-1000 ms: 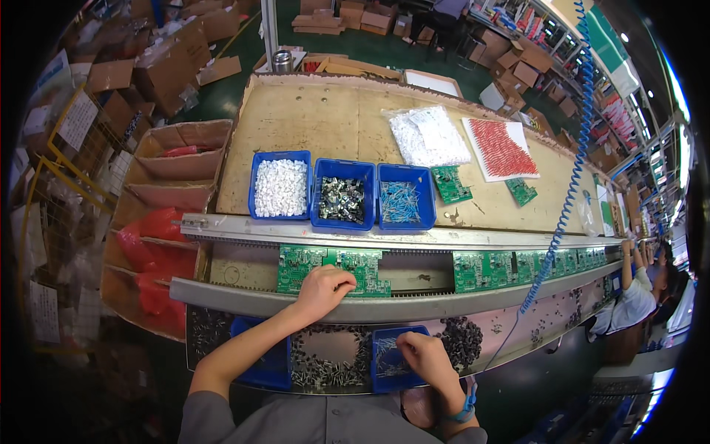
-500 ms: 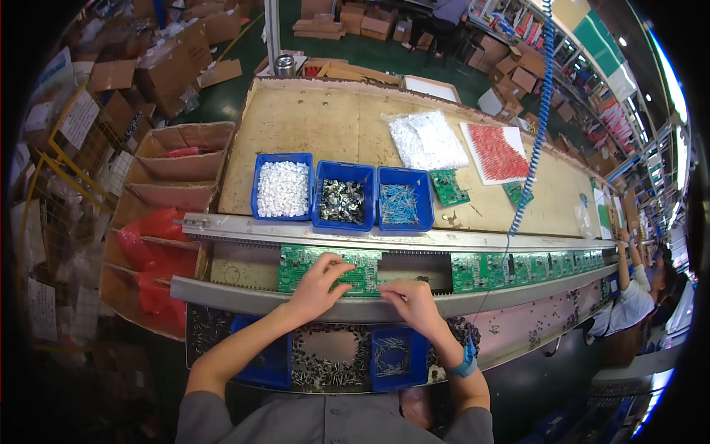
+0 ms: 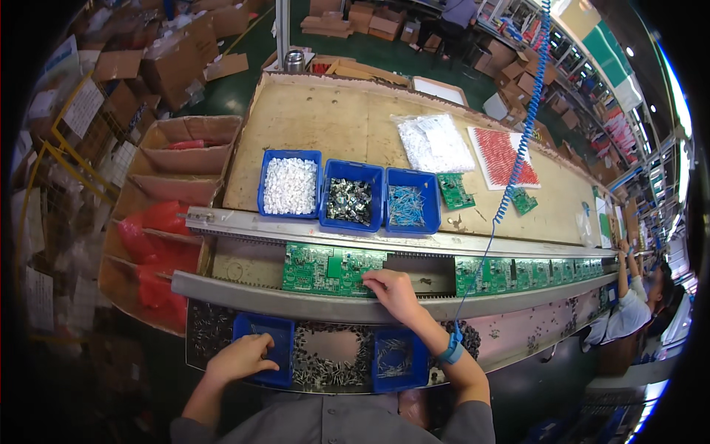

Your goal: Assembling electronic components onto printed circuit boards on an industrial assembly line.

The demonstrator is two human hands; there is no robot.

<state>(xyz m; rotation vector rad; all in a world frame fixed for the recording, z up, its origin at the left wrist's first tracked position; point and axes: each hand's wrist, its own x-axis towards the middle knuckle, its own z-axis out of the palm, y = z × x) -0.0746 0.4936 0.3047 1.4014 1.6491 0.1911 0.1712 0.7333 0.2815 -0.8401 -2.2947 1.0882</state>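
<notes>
A green circuit board [image 3: 314,268] lies on the rails of the conveyor in front of me. Over its right edge is my right hand [image 3: 396,296], thumb and fingertips pinched together; whatever may be between them is too small to make out. A blue wristband [image 3: 452,346] with a coiled cord sits on that wrist. My left hand [image 3: 242,358] hangs at the near left blue bin [image 3: 284,357], fingers bent over it and the thumb apart, with nothing visible in them. A second near blue bin [image 3: 400,360] contains small leaded parts.
Beyond the rail [image 3: 355,232] stand blue bins of white parts [image 3: 288,186], metallic parts [image 3: 347,201] and blue leaded parts [image 3: 407,204]. More green boards [image 3: 484,276] line the conveyor to the right. A cardboard divider box [image 3: 174,185] is at left; a co-worker [image 3: 629,311] sits far right.
My left hand has left the circuit board and moved down and left to the near left bin. My right hand stays at the board's right edge. The view has shifted slightly.
</notes>
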